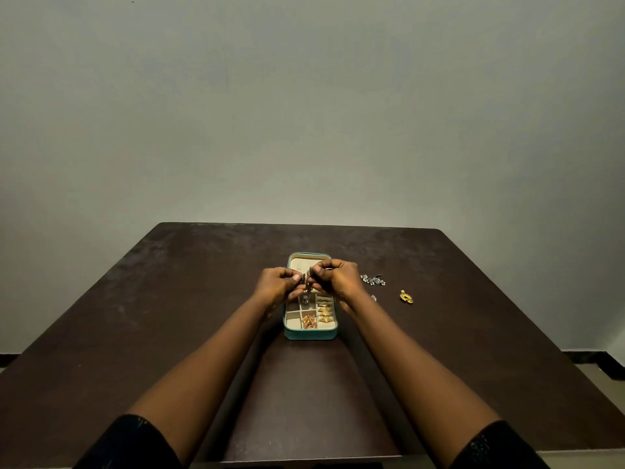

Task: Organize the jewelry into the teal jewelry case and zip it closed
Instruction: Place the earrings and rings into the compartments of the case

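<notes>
The teal jewelry case point(309, 334) lies open in the middle of the table, its cream compartments showing. Gold earrings point(324, 311) fill the right-hand slots and an orange-gold piece point(308, 321) lies in a front slot. Above the case, my left hand point(275, 286) and my right hand point(338, 277) meet. Both pinch a small dark dangling earring point(306, 285) between their fingertips; its lower part hangs toward the case. The case's lid is partly hidden behind my hands.
To the right of the case, a silver stone cluster point(372, 279) and a gold pendant point(406, 296) lie loose on the dark brown table point(169, 316). A small silver piece point(373, 298) peeks out beside my right wrist. A plain wall rises behind the table.
</notes>
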Demonstrator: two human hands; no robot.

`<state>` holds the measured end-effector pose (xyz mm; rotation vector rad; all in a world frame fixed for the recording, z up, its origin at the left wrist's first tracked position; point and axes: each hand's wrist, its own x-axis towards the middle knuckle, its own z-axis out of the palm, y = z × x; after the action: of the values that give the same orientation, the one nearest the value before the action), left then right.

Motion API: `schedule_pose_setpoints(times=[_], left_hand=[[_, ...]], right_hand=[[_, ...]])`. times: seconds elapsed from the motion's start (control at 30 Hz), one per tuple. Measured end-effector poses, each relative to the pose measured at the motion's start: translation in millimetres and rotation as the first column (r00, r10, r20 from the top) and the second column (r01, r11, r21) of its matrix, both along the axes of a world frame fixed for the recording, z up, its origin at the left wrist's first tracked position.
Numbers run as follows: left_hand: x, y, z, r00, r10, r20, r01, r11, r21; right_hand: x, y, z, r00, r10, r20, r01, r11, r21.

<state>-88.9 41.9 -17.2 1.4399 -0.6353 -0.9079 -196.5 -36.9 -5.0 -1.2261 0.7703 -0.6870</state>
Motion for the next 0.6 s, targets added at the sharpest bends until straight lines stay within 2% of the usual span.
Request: schedule_pose_setpoints(times=[0.17, 0.3, 0.43, 0.6], left_hand=[[1, 0, -6, 0.999, 0.003, 0.033, -0.006, 0.994, 0.107], [5, 0, -9, 0.966, -0.036, 0.254, -0.016, 0.98, 0.201], [6, 2, -11, 0.844, -0.061, 0.533, -0.084, 0.966, 0.243], [8, 2, -15, 0.701, -0.131, 0.701, -0.123, 0.946, 0.3]], right_hand=[[-3, -2, -6, 0.993, 0.011, -0.115, -0.018, 0.998, -0.058], [-1, -2, -10, 0.959, 0.008, -0.283, -0.078, 0.968, -0.237], [3, -3, -14, 0.9, -0.093, -0.427, -0.109, 0.899, -0.425], [0, 0, -17, 0.843, -0.163, -0.513, -0.153, 0.842, -0.517]])
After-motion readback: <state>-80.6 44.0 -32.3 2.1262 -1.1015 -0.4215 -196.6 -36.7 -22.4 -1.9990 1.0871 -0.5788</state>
